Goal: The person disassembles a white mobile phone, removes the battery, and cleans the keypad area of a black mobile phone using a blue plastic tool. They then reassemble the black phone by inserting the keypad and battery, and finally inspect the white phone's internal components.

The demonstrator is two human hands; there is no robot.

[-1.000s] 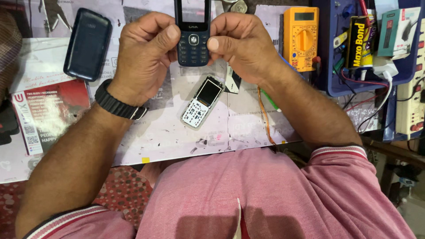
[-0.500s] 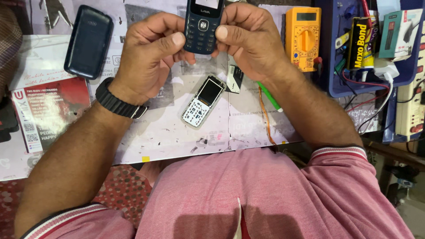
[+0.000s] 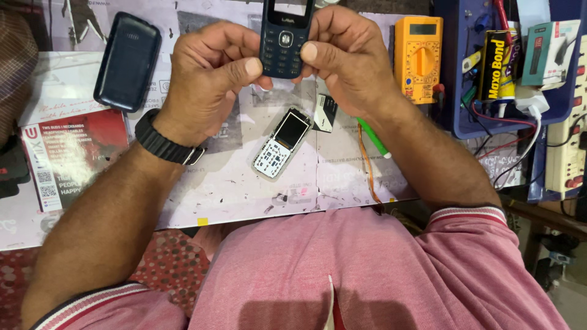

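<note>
**Dark blue keypad phone held in both my hands above the desk**

From the head camera, looking down: I hold a dark blue keypad phone front (image 3: 285, 36) upright between both hands, over the far middle of the desk (image 3: 232, 189). My left hand (image 3: 211, 73) is clamped on its left edge, the thumb pressing against the lower left side of the keypad. My right hand (image 3: 345, 61) is clamped on the right edge, the thumb tip resting on the keys beside the round centre button. The top of the phone runs out of the picture.

On my left wrist sits a black wristwatch (image 3: 164, 145). Below my hands, lying tilted on the desk, is a bare phone board with its screen and white keypad sheet (image 3: 282, 143); just beside it to the right lies a small black-and-white part (image 3: 326, 112). A dark blue back cover (image 3: 128, 62) lies well to the left. To the right of my right hand is a yellow multimeter (image 3: 417, 58), near a blue tray (image 3: 465, 125) with tools and boxes. A green pen (image 3: 373, 138) shows just under my right forearm.
</note>
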